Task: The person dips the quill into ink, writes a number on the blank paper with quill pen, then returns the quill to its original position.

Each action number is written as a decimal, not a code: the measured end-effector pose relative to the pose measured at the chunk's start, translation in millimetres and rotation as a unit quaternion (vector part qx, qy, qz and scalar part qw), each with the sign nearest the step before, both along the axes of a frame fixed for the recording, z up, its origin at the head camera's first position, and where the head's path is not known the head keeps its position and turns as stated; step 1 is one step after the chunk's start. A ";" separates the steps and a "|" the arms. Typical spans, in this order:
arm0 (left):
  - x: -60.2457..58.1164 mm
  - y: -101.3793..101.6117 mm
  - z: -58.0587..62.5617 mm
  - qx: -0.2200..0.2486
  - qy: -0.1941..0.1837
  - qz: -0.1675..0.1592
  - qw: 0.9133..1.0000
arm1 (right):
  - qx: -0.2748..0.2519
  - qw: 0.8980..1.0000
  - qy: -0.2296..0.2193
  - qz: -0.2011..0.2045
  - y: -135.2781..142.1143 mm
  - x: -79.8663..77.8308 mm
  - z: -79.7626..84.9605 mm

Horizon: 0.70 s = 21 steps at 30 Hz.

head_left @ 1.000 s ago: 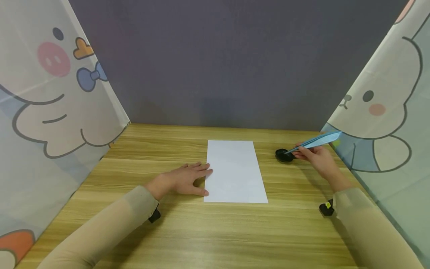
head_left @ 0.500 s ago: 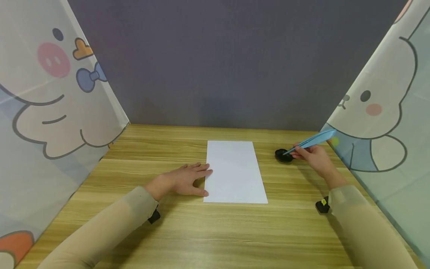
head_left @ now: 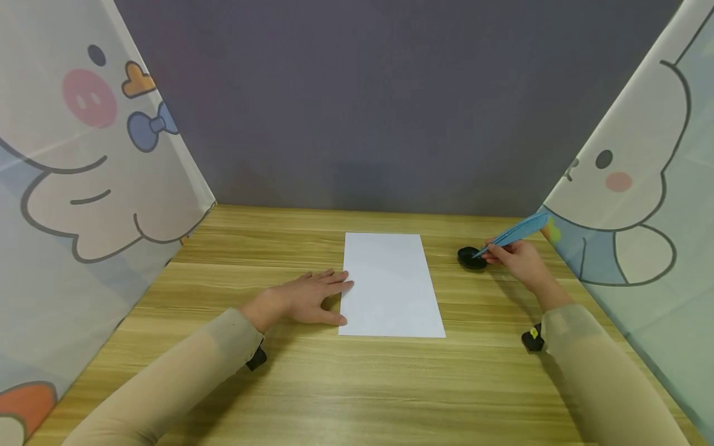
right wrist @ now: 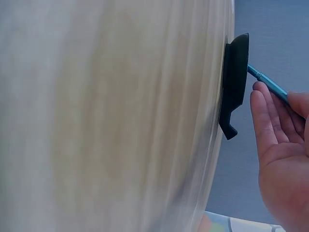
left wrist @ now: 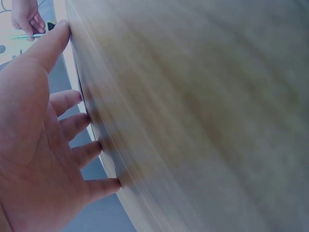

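A blue quill pen slants up to the right in the head view, pinched by my right hand near its lower shaft. Its tip dips into a small black dish on the table. From the side, the right wrist view shows the dish with a short handle, and the pen's teal shaft entering over its rim. My left hand lies spread with thumb and fingertips on the left edge of a white sheet of paper. In the left wrist view the left hand's fingers are straight.
The wood-grain table spreads under everything. A dark grey panel stands along its back edge. Cartoon-printed curtains hang on the left and on the right, the latter close to my right forearm.
My right hand and the quill pen have shifted slightly left, the feather end moving left and a little lower. The left hand, paper and dish have stayed put.
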<state>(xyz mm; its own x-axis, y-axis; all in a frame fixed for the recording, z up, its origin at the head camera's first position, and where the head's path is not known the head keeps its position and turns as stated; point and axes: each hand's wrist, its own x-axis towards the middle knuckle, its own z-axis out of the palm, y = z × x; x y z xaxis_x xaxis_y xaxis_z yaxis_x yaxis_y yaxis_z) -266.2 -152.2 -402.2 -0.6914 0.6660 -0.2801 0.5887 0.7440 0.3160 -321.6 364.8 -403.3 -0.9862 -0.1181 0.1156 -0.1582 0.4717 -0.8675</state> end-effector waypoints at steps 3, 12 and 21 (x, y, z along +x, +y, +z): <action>-0.6 0.2 0.0 -0.003 0.001 -0.001 1.000 | 0.010 1.000 0.002 -0.001 0.8 -0.7 -0.4; -1.3 -0.5 -1.6 -0.005 0.004 -0.001 1.000 | 0.030 1.000 -0.005 0.003 0.4 -2.9 -2.0; -1.1 0.1 -2.0 -0.008 0.010 -0.002 1.000 | 0.030 1.000 0.008 -0.007 -2.1 -2.1 -2.1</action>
